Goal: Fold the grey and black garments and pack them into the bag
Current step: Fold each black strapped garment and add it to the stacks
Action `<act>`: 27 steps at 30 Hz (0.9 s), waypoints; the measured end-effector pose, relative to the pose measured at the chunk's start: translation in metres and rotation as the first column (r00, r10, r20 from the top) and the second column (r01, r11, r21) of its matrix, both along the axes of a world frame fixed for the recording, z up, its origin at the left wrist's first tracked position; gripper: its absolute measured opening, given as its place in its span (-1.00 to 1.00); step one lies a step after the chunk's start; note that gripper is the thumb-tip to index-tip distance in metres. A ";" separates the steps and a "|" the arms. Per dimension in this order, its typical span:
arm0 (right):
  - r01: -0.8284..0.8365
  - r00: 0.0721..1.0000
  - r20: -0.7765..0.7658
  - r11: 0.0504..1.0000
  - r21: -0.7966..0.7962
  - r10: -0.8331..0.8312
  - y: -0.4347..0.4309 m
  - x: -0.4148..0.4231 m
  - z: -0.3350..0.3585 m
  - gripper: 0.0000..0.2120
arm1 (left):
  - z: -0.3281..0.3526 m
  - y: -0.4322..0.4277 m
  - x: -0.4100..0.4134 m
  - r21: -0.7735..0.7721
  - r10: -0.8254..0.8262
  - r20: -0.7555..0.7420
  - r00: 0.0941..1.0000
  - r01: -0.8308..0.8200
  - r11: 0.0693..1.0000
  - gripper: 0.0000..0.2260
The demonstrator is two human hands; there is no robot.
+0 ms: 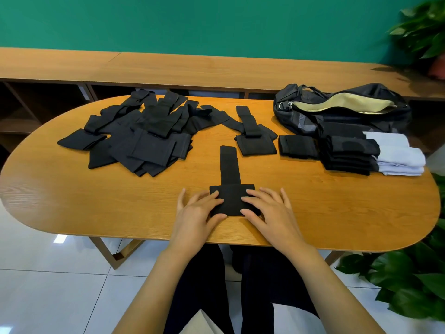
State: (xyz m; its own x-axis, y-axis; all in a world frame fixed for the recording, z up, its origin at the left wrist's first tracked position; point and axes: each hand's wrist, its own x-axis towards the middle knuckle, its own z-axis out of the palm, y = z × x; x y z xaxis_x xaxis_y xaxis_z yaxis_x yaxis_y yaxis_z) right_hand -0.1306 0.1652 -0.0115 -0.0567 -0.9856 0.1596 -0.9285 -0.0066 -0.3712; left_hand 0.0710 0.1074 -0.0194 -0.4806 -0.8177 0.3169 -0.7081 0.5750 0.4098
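A black duffel bag (361, 91) lies at the far right of the oval wooden table (313, 213), its zip open along the top so that a pale yellow lining shows; whether anything lies inside cannot be told. Against its near side stands a stack of folded black pieces (349, 153), touching a pile of folded pale grey pieces (399, 155) on the right and with a single folded black piece (297, 147) just beside it on the left. At the near middle of the table lies a black garment (230, 172), T-shaped, its narrow strap pointing away from the person. The left hand (197, 210) and the right hand (267, 208) both rest flat on its wide part, fingers straight and spread, pressing it down and gripping nothing. A second T-shaped black garment (252, 138) lies farther off, between the stack and a loose heap of black garments (144, 133) that takes up the far left of the table. The hands cover the side edges of the wide part. Behind the table runs a long wooden bench (192, 68) before a green wall (192, 20). Leafy plants (419, 280), cut off by the frame, stand at the right. The heap's pieces overlap too much to tell apart.
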 end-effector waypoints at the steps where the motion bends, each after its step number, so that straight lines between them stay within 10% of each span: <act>1: -0.004 1.000 0.008 1.000 -0.005 0.004 0.000 0.000 -0.001 -0.56 | -0.001 0.000 0.000 -0.037 -0.006 0.007 1.000 0.006 0.999 -0.62; 16: 0.033 0.988 0.153 0.981 -0.193 -0.003 -0.003 0.005 -0.002 -0.57 | 0.006 0.013 -0.009 -0.012 0.085 -0.220 0.972 -0.089 0.996 -0.48; 27: 0.077 0.941 0.338 0.984 -0.160 -0.019 -0.006 0.003 -0.003 -0.66 | 0.002 0.010 -0.023 0.162 0.273 -0.278 0.921 -0.235 0.958 -0.78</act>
State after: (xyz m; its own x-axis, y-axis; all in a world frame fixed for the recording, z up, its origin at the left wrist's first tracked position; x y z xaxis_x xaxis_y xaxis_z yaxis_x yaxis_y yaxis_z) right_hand -0.1274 0.1596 -0.0147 -0.1823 -0.9406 0.2864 -0.7520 -0.0543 -0.6569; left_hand 0.0477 0.1174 -0.0174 -0.1523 -0.9414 0.3010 -0.6602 0.3235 0.6779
